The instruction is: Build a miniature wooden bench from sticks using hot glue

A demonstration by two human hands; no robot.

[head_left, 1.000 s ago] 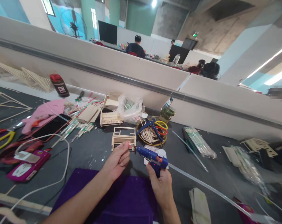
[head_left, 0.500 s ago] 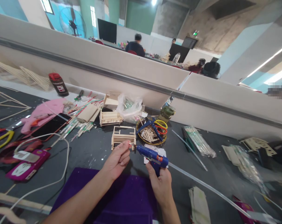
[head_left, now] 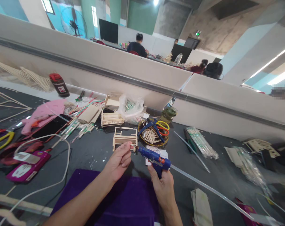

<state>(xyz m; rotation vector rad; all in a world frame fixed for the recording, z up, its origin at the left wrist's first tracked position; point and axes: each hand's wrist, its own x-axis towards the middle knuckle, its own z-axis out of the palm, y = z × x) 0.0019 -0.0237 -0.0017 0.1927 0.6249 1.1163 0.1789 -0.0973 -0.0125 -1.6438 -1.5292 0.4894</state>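
Note:
My right hand is wrapped round the handle of a blue glue gun, its nozzle pointing left. A long clear glue stick trails from the gun's rear toward the lower right. My left hand is closed in a pinch on a small light stick, whose end is at the gun's nozzle; whether they touch I cannot tell. Just behind the left fingertips stands a small wooden stick frame. A round basket holding short sticks, blue pliers and yellow-and-red-handled scissors is beyond the gun.
A purple cloth lies under my forearms. To the left are a magenta power strip with a white cable, a phone and a bottle. Packaged sticks lie right. A low partition runs behind; people sit beyond it.
Almost nothing differs. Both hands, the small stick and the glue gun hold nearly the same place.

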